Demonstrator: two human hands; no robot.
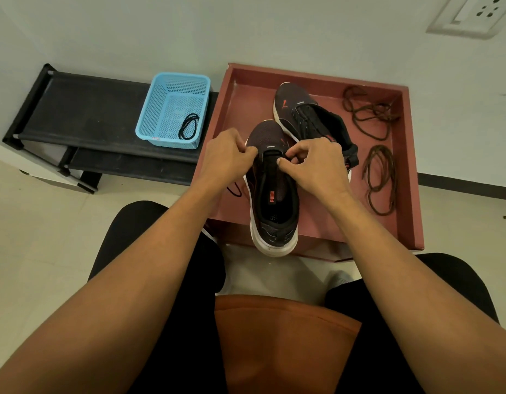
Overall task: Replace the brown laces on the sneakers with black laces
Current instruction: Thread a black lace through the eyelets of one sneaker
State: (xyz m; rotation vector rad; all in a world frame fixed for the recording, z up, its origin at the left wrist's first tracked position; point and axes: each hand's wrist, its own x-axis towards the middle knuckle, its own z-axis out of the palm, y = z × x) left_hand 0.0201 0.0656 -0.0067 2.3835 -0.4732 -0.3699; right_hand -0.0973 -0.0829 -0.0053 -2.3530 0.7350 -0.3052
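A dark sneaker (274, 211) with a white sole stands in the red tray (405, 166), heel toward me, without laces along most of its tongue. My left hand (226, 157) pinches a black lace at the lowest left eyelet; a loop of that lace (234, 190) hangs below my wrist. My right hand (317, 166) pinches the same lace at the right eyelet. A second dark sneaker (303, 115) lies behind it, laced in black. Two brown laces lie loose in the tray's right part, one far (368, 115) and one near (381, 177).
A blue mesh basket (172, 89) holding a coiled black lace (188, 127) sits on a black low rack (84, 115) left of the tray. A wall with a socket plate (473, 12) runs behind. My knees in black trousers are below.
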